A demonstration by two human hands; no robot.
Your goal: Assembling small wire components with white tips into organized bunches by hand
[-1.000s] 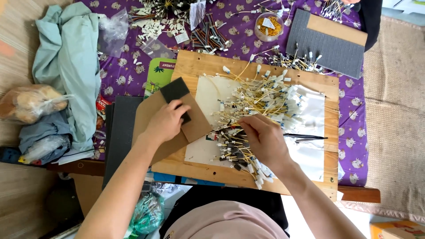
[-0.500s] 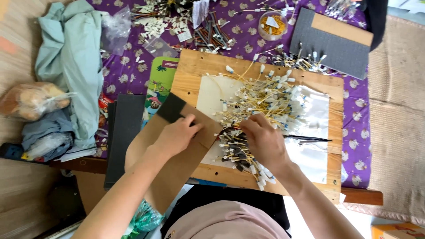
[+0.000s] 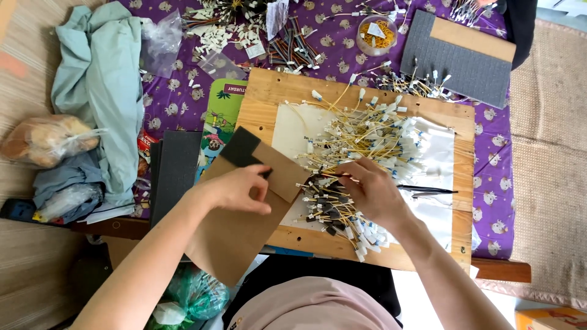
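Daylight falls on a purple patterned tablecloth [image 3: 183, 98] over a low table, woven mats [image 3: 550, 183] flooring either side.

**Materials and finishes on the work table**

Brown kraft cardboard sheet [image 3: 244, 226], matt and slightly fibrous, pinched under the left hand [image 3: 235, 189], with a patch of black foam [image 3: 240, 148], dull and porous, at its far corner. Bare plywood board [image 3: 275, 98], pale, grain showing, unvarnished. On it, white paper [image 3: 290, 125], smooth and flat, and a heap of thin yellow wires with white plastic connectors [image 3: 373, 137], faintly glossy, under the right hand [image 3: 373, 189]. Purple printed tablecloth [image 3: 171, 101], soft woven cloth. Along the table's left edge, crumpled pale green fabric [image 3: 98, 79], matt. Near the far right corner, grey ribbed foam pad [image 3: 455, 61], coarse. Clear plastic bag [image 3: 46, 140], shiny and wrinkled.
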